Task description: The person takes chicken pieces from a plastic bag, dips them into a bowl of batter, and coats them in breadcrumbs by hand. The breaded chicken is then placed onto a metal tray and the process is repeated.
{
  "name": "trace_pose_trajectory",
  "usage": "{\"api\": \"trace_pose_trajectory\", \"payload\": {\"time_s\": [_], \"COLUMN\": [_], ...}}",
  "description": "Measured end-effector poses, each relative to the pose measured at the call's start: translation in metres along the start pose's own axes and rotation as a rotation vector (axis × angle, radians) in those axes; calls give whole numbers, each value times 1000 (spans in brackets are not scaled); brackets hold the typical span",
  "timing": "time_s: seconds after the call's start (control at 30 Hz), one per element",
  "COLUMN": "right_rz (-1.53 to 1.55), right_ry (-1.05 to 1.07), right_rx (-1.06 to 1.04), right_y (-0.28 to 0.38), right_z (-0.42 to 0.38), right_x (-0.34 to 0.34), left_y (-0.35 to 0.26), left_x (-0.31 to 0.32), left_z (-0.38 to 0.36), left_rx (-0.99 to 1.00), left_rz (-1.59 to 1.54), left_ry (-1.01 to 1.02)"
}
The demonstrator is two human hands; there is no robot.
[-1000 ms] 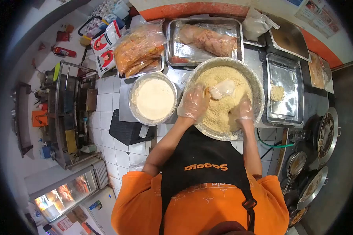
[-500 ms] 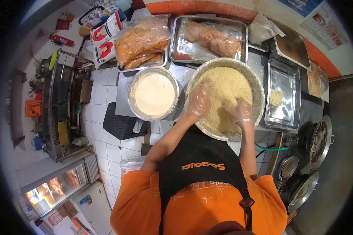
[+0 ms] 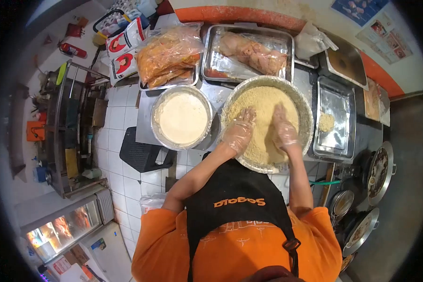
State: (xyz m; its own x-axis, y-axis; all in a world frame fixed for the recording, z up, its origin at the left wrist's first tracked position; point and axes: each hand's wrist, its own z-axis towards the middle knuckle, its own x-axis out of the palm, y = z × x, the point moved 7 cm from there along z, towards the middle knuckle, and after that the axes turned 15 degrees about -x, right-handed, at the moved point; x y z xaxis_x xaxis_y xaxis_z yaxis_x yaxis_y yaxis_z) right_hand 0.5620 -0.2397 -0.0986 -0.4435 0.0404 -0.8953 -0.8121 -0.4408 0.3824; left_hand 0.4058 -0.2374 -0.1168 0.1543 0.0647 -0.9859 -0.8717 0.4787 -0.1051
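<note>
Both my hands wear clear plastic gloves and rest on pale yellow breading crumbs [image 3: 268, 105] in a large round metal basin [image 3: 307, 101]. My left hand [image 3: 240, 133] lies on the left side of the crumbs, fingers stretched forward and dusted. On the right side, my right hand [image 3: 285, 129] has its fingers extended and close together, palm turned toward the middle. Neither hand shows anything gripped; whether something lies under the crumbs is hidden. Left of the basin stands a metal bowl [image 3: 156, 134] of creamy white batter [image 3: 181, 117].
Behind the basin sits a metal tray [image 3: 207, 49] with raw meat [image 3: 254, 51], beside bagged orange marinated pieces [image 3: 167, 54]. A steel tray [image 3: 336, 141] to the right holds one crumb-coated piece [image 3: 326, 122]. Pans [image 3: 379, 174] are at far right, a black stool [image 3: 138, 150] at lower left.
My right hand's fingers, earlier bent down into the crumbs, now stretch forward on top. My left hand has turned flatter with fingers extended. The view has shifted slightly.
</note>
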Motion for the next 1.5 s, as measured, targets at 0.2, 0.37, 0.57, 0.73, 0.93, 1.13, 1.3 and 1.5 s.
{"api": "trace_pose_trajectory", "payload": {"time_s": [0.2, 0.37, 0.57, 0.73, 0.93, 1.13, 1.3, 1.5], "right_rz": [26, 920, 693, 244, 277, 219, 310, -372], "right_ry": [172, -271, -317, -36, 27, 92, -113, -263], "right_rx": [674, 654, 332, 530, 585, 597, 435, -48], "right_y": [-29, -44, 32, 3, 15, 40, 4, 23], "right_z": [15, 14, 35, -9, -24, -2, -21, 8], "right_x": [-24, -3, -90, -56, 0, -44, 18, -7], "left_y": [40, 64, 58, 52, 28, -11, -14, -13], "left_x": [-28, 8, -22, -22, -39, -51, -43, -26], "left_z": [13, 6, 12, 9, 18, 20, 24, 12], "left_rx": [-363, -245, -433, -324, -315, 144, 174, 241], "left_rz": [-464, -767, -1300, -611, -496, -180, -129, -171], "left_ry": [409, 83, 225, 254, 470, -94, 274, 55]}}
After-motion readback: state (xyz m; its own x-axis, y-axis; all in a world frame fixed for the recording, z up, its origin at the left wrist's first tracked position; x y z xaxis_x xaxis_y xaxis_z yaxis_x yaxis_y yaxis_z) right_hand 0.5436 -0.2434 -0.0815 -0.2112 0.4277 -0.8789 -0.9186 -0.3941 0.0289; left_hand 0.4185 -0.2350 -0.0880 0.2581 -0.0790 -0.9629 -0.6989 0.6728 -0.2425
